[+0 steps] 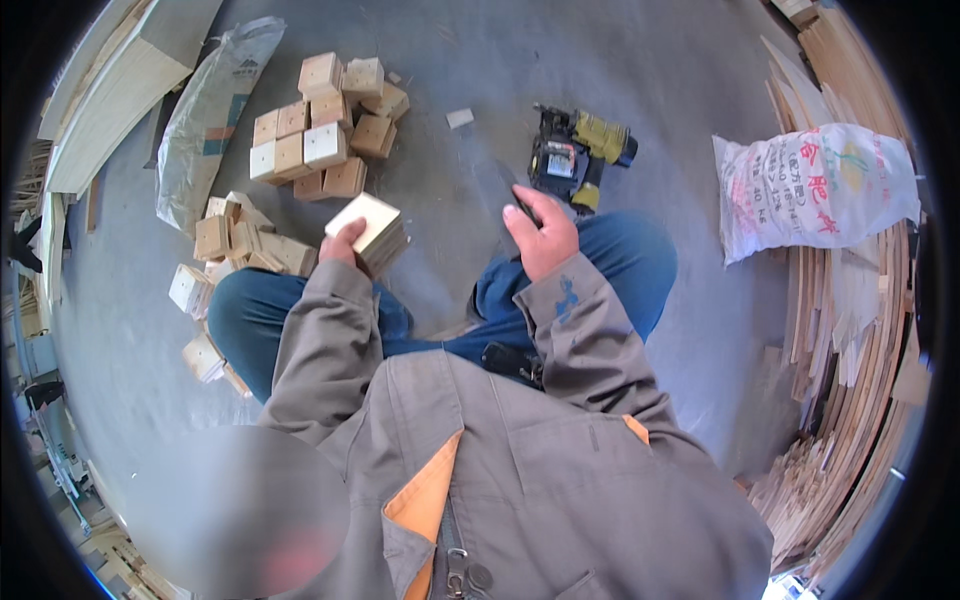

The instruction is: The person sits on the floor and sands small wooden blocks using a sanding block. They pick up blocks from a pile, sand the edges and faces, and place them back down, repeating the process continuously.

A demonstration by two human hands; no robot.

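Note:
My left hand [342, 244] grips a squarish block of layered wood [368, 222] by its left side, held up in front of my left knee. Its pale top face is turned upward and the layers show along the edge. My right hand [545, 240] is closed around a slim dark knife [510, 185], whose thin end points up and to the left. The two hands are apart. Just beyond my right hand, a black and olive-yellow nail gun [575, 155] lies on the floor.
Similar wooden blocks are piled ahead on the left [290, 145], and more loose blocks [235, 240] lie beside my left knee. A small pale chip [459, 119] lies on the grey floor [430, 60]. A white sack [815, 195] rests against stacked boards [850, 370] at right. Another sack [205, 130] lies left.

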